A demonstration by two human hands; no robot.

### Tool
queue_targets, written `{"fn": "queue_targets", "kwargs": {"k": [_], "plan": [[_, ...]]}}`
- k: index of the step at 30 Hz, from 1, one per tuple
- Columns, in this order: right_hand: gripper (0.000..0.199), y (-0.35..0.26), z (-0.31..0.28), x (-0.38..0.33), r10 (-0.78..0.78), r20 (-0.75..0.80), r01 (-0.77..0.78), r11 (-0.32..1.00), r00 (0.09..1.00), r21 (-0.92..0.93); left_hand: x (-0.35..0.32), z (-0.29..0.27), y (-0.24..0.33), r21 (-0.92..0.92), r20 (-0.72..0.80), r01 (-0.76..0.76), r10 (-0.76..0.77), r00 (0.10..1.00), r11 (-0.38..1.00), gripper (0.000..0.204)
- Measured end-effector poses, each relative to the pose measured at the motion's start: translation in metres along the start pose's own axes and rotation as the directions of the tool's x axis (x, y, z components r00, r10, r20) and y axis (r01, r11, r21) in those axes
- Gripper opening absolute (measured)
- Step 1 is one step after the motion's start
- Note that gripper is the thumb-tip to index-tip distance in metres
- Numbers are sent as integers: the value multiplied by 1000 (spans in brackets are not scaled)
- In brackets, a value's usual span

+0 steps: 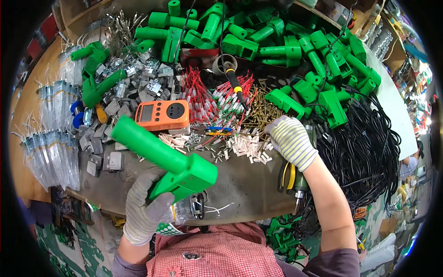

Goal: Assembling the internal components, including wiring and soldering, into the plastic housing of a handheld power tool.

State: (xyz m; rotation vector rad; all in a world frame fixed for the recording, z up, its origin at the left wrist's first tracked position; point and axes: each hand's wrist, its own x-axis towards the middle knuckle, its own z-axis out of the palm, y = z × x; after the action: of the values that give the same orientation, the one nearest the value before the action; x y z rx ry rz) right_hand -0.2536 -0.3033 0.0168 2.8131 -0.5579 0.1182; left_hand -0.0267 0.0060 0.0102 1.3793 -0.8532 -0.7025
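My left hand [144, 201], in a striped work glove, grips a green plastic tool housing [170, 164] by its boxy end. The housing's long round handle slants up toward the far left. Farther right, my gloved right hand [293, 141] is closed, with its fingertips at the edge of a pile of long brass-coloured screws [265, 111]; what they pinch is hidden. Small white sleeves [251, 147] lie just left of those fingers. Beneath the right wrist are yellow-and-black pliers [287, 177] and a dark green electric screwdriver [301, 189].
Green housings [272, 41] heap across the back. Black cables [364, 152] pile at the right. An orange meter [162, 114], red-wired parts [198, 97] and a soldering iron [234, 83] occupy the middle. Metal heat sinks [110, 161] and bagged heating elements [50, 152] lie left.
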Motion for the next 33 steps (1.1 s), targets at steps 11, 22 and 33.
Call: {"fn": "queue_targets", "kwargs": {"k": [11, 22, 33], "plan": [[11, -59, -65, -6, 546, 141, -96, -111, 826, 989, 8, 6, 3, 282, 48, -84, 73, 996, 956, 31], [18, -120, -71, -3, 235, -299, 123, 561, 925, 819, 1, 15, -1, 380, 23, -212, 220, 975, 900, 37], [16, -127, -53, -3, 494, -196, 138, 153, 847, 979, -1, 26, -9, 409, -87, -262, 323, 942, 874, 48]]}}
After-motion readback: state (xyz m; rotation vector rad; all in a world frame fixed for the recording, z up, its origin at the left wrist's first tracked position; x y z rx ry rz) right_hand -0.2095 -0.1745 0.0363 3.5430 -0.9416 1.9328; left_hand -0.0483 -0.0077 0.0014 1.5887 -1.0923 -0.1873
